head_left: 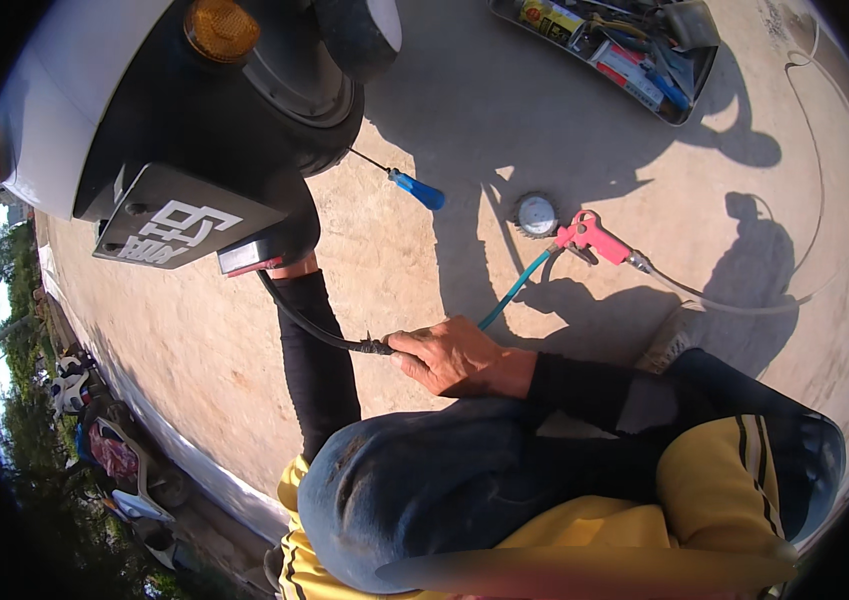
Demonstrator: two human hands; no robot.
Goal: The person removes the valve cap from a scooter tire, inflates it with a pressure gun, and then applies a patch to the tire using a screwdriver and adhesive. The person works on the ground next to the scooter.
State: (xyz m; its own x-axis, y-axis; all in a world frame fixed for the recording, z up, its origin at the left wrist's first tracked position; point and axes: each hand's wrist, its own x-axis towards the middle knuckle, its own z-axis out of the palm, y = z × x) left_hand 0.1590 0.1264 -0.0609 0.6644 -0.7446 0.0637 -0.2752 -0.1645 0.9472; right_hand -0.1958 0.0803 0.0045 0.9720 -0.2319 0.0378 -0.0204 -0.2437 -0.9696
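My right hand (454, 355) is closed around the end of a black hose (314, 332), in front of my knees. This hose curves down from beneath the rear of a black and white motorcycle (214, 130). A teal hose (516, 290) runs from a pink air gun (592, 236) to behind my right hand; whether it joins the black hose there is hidden. A round gauge (536, 215) sits at the gun's front. My left hand (296, 267) reaches up behind the red reflector (249, 257), with only the wrist showing and its fingers hidden.
A blue-handled screwdriver (414, 188) sticks out from the motorcycle's side. At the upper right, a tray (682, 118) holds tools and cans. A pale air line (734, 303) trails from the gun across the concrete. Another parked motorcycle (129, 465) stands at far left.
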